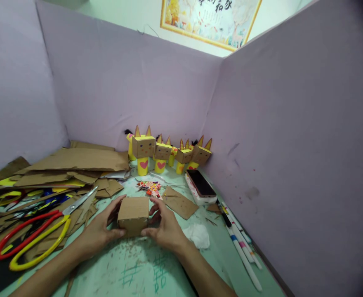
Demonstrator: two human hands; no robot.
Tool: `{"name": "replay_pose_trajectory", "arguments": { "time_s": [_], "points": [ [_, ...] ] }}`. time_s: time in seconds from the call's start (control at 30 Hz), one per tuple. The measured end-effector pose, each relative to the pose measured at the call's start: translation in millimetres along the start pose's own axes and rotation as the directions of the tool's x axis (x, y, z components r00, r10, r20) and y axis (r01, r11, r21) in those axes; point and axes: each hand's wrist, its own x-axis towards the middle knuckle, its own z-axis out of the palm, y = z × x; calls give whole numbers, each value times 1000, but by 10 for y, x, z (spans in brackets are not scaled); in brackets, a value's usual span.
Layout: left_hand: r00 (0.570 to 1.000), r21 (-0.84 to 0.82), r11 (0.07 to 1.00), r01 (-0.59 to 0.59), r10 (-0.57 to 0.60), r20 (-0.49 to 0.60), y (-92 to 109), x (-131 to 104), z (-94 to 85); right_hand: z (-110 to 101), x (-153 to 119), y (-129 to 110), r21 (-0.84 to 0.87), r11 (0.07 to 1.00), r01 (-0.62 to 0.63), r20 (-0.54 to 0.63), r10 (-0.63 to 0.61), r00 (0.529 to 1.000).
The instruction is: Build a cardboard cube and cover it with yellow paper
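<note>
A small cardboard box (133, 214) sits in the middle of the green tabletop, gripped from both sides. My left hand (102, 231) has its thumb at the near lower corner and its fingers curled along the left side. On the right side, my right hand (166, 227) mirrors it, thumb on the near face and fingers bent round the far corner. Whether the box's underside touches the table cannot be made out. Just beyond it lie a patterned paper piece with red and yellow spots (150, 187) and a flat cardboard piece (179, 202).
Scissors with red and yellow handles (64, 214) rest on cardboard scraps (76, 159) at left. Several yellow cardboard figures (142, 150) stand at the back. A phone (201, 183) lies on a white pack, right; crumpled tissue (200, 236) and markers (241, 243) are nearer. Lilac walls (132, 74) surround the table.
</note>
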Motion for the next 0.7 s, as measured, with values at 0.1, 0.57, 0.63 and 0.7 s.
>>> {"name": "replay_pose_trajectory", "arguments": {
  "time_s": [0.1,0.57,0.63,0.7],
  "points": [
    [999,-20,999,-31,31,9,-81,6,-7,-25,-1,-72,-57,998,-17,-69,13,998],
    [999,-50,998,28,-26,40,125,-36,36,63,15,-22,146,989,-1,-113,18,993],
    [999,-50,999,19,-18,34,115,-40,38,62,16,-17,139,990,-7,-107,22,994],
    [999,-58,998,14,-12,30,105,-46,40,67,8,-1,120,993,-15,-103,28,994]
  ]
}}
